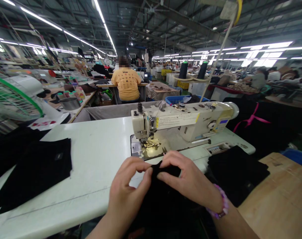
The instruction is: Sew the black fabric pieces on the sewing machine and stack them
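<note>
My left hand and my right hand pinch the top edge of a black fabric piece between their fingertips. The cloth hangs down towards my lap, and its lower part fades into shadow. Just beyond my hands stands a cream industrial sewing machine, its presser foot close to my fingers and nothing under it that I can make out. A beaded bracelet circles my right wrist. Folded black fabric lies to the right of my right hand.
A white sewing table carries a black fabric stack at left. A wooden tabletop lies at right. A fan stands at far left. Beyond the machine are a blue crate and a co-worker in a yellow shirt.
</note>
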Demonstrator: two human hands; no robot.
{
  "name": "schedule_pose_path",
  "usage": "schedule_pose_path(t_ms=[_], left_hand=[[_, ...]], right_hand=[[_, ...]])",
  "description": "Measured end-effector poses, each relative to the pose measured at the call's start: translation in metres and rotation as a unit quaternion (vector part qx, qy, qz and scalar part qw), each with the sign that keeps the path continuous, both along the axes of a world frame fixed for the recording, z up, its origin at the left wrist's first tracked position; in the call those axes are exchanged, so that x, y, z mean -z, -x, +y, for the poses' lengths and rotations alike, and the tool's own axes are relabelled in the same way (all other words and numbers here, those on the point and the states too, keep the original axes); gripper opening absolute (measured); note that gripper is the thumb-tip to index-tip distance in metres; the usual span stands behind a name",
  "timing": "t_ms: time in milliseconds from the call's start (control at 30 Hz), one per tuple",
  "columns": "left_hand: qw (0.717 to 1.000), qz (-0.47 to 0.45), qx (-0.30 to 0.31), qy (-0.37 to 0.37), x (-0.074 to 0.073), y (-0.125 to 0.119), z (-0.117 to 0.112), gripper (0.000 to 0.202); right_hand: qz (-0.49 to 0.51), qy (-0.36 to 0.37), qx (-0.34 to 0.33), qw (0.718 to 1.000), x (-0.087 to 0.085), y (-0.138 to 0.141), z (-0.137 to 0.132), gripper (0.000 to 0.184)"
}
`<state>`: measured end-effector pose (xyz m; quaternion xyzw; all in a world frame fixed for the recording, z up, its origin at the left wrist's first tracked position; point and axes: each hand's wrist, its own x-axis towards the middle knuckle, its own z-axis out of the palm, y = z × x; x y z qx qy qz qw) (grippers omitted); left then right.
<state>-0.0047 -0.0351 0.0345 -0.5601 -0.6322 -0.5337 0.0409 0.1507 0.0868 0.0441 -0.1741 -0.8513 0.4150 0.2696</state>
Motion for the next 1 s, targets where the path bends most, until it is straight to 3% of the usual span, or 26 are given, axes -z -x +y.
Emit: schedule_pose_path(t_ms=[100, 167, 267, 433, 500, 600, 700, 767, 800, 867, 933, 1000], left_hand=[[0.989, -0.142, 0.016, 0.037, -0.008, 0.019, -0.008, 0.011], [0.974, -0.218, 0.01, 0.061, -0.009, 0.03, -0.013, 0.017], [0.951, -0.296, -0.022, 0.089, -0.004, 0.04, -0.021, 0.032], [0.933, -0.35, -0.055, 0.062, 0.007, 0.044, -0.033, 0.04], [0.932, -0.35, -0.066, 0.064, 0.009, 0.046, -0.037, 0.041], [0.941, -0.316, -0.093, 0.083, 0.005, 0.05, -0.041, 0.042], [0.965, -0.169, -0.176, 0.097, -0.006, 0.047, -0.04, 0.04], [0.972, -0.042, -0.217, 0.083, -0.015, 0.041, -0.036, 0.038], [0.976, 0.008, -0.205, 0.072, -0.019, 0.037, -0.032, 0.037], [0.989, 0.065, -0.116, 0.063, -0.026, 0.029, -0.022, 0.032], [0.993, 0.08, -0.001, 0.087, -0.031, 0.024, -0.01, 0.024], [0.987, 0.055, 0.07, 0.135, -0.037, 0.023, 0.002, 0.021]], right_hand=[[0.012, -0.082, 0.01, 0.997, 0.007, -0.007, 0.014, 0.011], [0.025, -0.084, 0.024, 0.996, 0.012, -0.011, 0.022, 0.012], [0.042, -0.01, 0.013, 0.999, 0.016, -0.016, 0.025, 0.012], [0.059, 0.121, 0.015, 0.991, 0.018, -0.013, 0.017, 0.02], [0.075, 0.131, 0.029, 0.988, 0.018, -0.009, 0.014, 0.019], [0.093, 0.075, 0.073, 0.99, 0.019, -0.002, 0.01, 0.013], [0.123, -0.037, 0.131, 0.983, 0.019, 0.006, 0.005, 0.009], [0.145, -0.131, 0.134, 0.971, 0.018, 0.012, 0.002, 0.008], [0.154, -0.177, 0.12, 0.965, 0.018, 0.015, 0.0, 0.008], [0.166, -0.251, 0.076, 0.951, 0.017, 0.021, -0.002, 0.01], [0.173, -0.294, 0.037, 0.939, 0.016, 0.024, -0.003, 0.013], [0.175, -0.314, 0.008, 0.933, 0.015, 0.024, -0.001, 0.014]])
